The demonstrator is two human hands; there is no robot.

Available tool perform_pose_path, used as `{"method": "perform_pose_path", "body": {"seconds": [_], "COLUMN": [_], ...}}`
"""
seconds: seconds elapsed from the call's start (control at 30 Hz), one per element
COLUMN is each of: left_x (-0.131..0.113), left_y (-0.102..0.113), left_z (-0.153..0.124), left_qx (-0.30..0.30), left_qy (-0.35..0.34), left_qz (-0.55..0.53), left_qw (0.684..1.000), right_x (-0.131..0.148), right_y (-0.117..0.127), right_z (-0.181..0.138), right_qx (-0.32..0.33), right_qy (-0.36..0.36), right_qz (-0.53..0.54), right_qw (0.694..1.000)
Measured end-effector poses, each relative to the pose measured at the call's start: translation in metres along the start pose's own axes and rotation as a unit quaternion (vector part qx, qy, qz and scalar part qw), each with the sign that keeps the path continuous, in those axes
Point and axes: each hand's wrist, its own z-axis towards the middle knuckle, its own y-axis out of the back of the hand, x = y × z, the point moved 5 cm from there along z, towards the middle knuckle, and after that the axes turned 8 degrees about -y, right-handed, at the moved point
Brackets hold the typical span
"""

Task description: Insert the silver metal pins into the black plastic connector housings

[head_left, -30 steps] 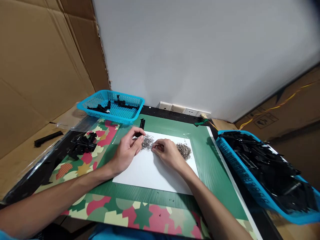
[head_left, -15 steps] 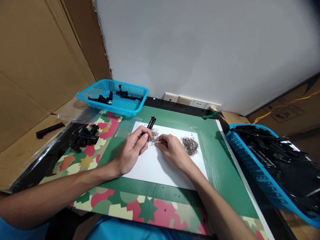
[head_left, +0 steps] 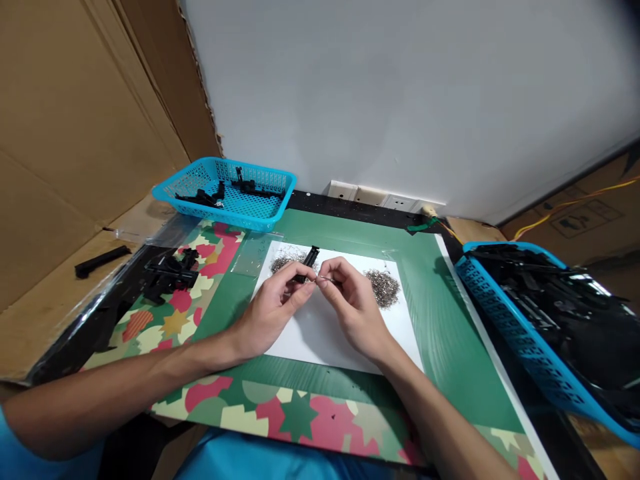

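My left hand (head_left: 270, 310) is closed around a narrow black plastic part (head_left: 312, 255), whose far end sticks up past the fingers. Close against it, the fingertips of my right hand (head_left: 356, 303) pinch a thin silvery metal piece (head_left: 326, 279); its exact kind is too small to make out. Both hands meet above a white sheet (head_left: 320, 340). On that sheet lie two heaps of tiny metal pieces: the left heap (head_left: 283, 263) is partly covered by my left hand, and the right heap (head_left: 383, 289) sits beyond my right hand.
A blue basket (head_left: 260, 222) with a few black parts stands at the back left. Another blue basket (head_left: 505, 333), full of black parts, is on the right. Black parts (head_left: 173, 273) lie on the patterned mat at left. Wall sockets (head_left: 370, 195) line the back.
My hands have come together, fingertips now nearly touching. The black part has shifted right and slightly lower, uncovering more of the left heap.
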Motion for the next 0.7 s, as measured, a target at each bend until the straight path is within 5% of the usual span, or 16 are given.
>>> {"method": "perform_pose_path", "body": {"seconds": [0.47, 0.7], "left_x": [0.002, 0.010], "left_y": [0.005, 0.001], "left_z": [0.005, 0.006], "left_qx": [-0.010, 0.014], "left_qy": [-0.009, 0.032], "left_qz": [-0.012, -0.118], "left_qw": [1.000, 0.992], "right_x": [0.001, 0.006], "right_y": [0.003, 0.009], "right_z": [-0.003, -0.002], "right_qx": [-0.002, -0.019], "right_qy": [0.020, 0.077], "right_qz": [-0.044, -0.087], "right_qw": [0.999, 0.993]}}
